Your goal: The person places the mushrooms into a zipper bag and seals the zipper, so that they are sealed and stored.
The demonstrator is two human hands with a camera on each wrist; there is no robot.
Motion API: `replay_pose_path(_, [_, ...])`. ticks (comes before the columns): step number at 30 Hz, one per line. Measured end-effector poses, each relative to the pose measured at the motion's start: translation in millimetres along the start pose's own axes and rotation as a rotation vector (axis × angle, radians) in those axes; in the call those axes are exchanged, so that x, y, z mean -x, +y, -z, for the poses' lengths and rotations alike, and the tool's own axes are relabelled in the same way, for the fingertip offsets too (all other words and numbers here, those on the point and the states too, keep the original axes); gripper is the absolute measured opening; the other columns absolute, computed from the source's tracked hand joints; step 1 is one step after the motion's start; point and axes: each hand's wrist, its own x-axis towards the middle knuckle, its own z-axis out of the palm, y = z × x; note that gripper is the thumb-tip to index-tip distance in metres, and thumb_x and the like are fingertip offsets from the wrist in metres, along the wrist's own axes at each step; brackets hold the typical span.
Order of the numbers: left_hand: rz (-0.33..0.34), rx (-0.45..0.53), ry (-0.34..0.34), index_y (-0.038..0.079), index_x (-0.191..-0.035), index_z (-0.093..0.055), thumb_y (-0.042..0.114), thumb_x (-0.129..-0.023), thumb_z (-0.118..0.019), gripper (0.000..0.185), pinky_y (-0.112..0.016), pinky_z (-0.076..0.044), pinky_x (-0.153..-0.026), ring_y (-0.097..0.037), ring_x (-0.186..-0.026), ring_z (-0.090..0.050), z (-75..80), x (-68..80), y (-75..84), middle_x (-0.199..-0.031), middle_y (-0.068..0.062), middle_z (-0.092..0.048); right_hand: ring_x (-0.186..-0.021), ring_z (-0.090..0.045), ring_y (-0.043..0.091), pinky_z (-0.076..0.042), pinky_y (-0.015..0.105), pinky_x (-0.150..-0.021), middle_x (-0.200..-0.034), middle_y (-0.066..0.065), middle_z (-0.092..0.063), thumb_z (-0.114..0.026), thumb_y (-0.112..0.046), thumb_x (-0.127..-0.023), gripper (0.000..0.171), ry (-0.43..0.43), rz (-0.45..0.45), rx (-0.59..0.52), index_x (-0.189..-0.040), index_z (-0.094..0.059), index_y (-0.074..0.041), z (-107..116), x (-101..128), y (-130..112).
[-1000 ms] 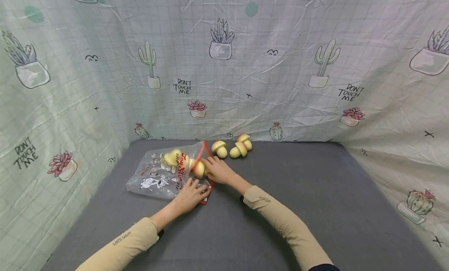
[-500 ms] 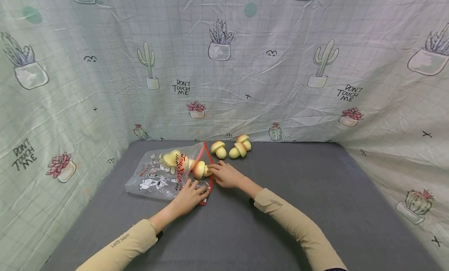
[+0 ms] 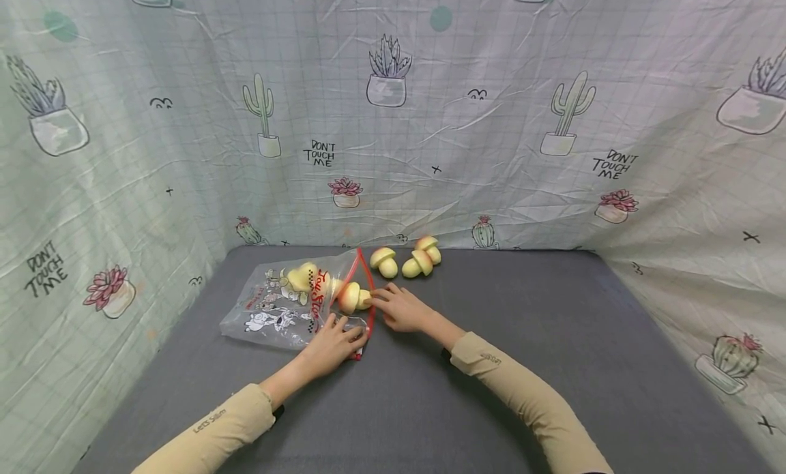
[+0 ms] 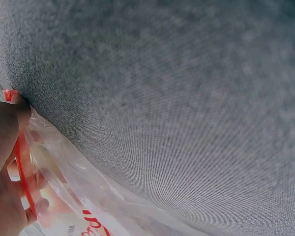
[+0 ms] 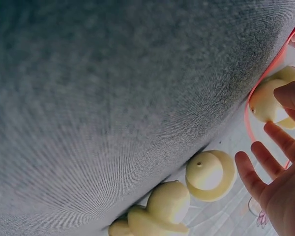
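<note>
The left hand [image 3: 333,341] pinched the plastic bag [image 3: 279,318] by its red rim [image 4: 20,164]. The right hand [image 3: 405,310], fingers spread, lay at 1 mushroom [image 3: 349,298] inside the mouth, contact unclear. Mushroom transfer appeared underway; the next move required a steady opening.

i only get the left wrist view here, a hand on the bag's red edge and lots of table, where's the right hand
Observer: In the head view, the right hand is at the stem of a mushroom lying in the bag's mouth.
Operator: ok, anything loose outside the bag
Observer: Yes, three more mushrooms lie on the table, beyond the right hand.
Operator: and the one in the mouth, which way round is it
Observer: Its cap points into the bag and its stem faces the right hand.
</note>
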Motion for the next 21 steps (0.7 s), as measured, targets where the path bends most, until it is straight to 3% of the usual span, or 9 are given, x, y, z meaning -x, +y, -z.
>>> replay_pose_path(14, [-0.011,-0.016,0.053,0.027,-0.109,-0.062,0.037,-0.077,-0.057,0.034,-0.039,-0.036,-0.07,-0.022,-0.082,-0.051,1.5,-0.5,0.8,-0.102,0.007,-0.06,-0.106,-0.043,0.021,-0.045,0.034,-0.069,-0.135,0.004,-0.041,-0.054,-0.019,-0.086,0.048,-0.001,0.003,-0.006,-0.133,-0.041,-0.022,-2.3,3.2,-3.5])
replay_pose_path(21, [-0.014,-0.023,0.044,0.027,-0.108,-0.063,0.036,-0.078,-0.055,0.033,-0.039,-0.036,-0.07,-0.023,-0.082,-0.051,3.7,-1.2,1.1,-0.101,0.006,-0.06,-0.107,-0.043,0.021,-0.045,0.034,-0.07,-0.135,0.005,-0.041,-0.053,-0.02,-0.086,0.05,-0.012,0.002,0.002,-0.135,-0.039,-0.023,-1.0,2.7,-4.4])
